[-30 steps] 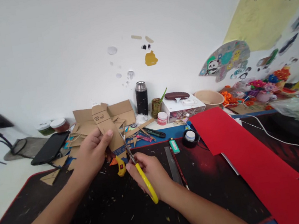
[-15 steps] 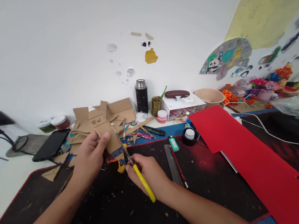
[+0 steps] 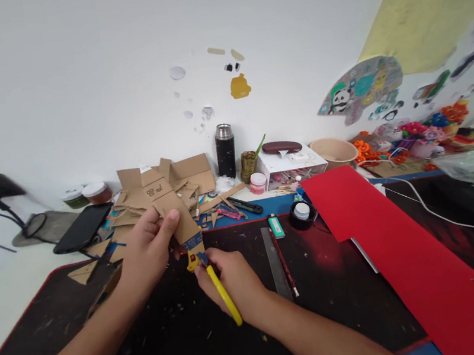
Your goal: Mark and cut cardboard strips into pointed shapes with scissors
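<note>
My left hand [image 3: 148, 242] pinches a long strip of brown cardboard [image 3: 179, 215] by its left edge, thumb on top. Dark printing marks the strip, and a blue band crosses its lower end. Yellow-handled scissors [image 3: 223, 295] are in my right hand [image 3: 235, 277], close to that lower end. The scissor blades are mostly hidden by the cardboard and my fingers. Just behind the strip's lower end lies a yellow and orange tool [image 3: 193, 260], partly covered.
Cardboard scraps [image 3: 193, 172] pile up behind my hands, beside a black thermos [image 3: 226, 152]. A metal ruler [image 3: 275, 261], a pencil [image 3: 283, 263] and a green lighter [image 3: 276, 226] lie right of centre. Red card [image 3: 392, 249] covers the right side. A phone [image 3: 83, 227] lies left.
The scissors have shifted down along the strip towards its blue end, and their blades show less than before. The cardboard tilts slightly differently in my left hand.
</note>
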Motion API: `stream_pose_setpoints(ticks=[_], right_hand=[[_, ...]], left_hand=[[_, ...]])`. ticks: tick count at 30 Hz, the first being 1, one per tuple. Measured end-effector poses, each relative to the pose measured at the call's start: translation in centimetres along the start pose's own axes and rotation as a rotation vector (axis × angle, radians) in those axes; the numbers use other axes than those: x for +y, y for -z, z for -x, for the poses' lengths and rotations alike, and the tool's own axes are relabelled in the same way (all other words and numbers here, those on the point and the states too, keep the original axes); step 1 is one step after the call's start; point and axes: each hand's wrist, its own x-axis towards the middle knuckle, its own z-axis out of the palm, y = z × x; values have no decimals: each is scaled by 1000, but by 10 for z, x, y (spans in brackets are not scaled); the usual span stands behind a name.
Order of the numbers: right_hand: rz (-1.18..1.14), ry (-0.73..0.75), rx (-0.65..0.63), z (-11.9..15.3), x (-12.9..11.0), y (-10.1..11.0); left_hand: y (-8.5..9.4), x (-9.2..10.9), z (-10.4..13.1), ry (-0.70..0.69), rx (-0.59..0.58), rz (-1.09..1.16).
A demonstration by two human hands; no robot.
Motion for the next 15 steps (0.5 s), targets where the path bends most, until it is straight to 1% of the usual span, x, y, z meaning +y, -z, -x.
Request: stream_pose_setpoints(ticks=[2, 5, 7, 10, 15], right_hand=[[-95, -38, -21, 0, 1, 0], [-317, -110, -81, -2, 2, 7], [-431, -111, -126, -5, 3, 13], [-508, -107, -182, -9, 3, 18], [-640, -111, -262, -10, -3, 18]], left_hand=[[1, -1, 0, 5, 10, 16], [4, -6, -2, 19, 43, 52], [7, -10, -5, 27, 62, 80], [12, -12, -9, 34, 91, 111], [17, -12, -11, 63, 100, 142]])
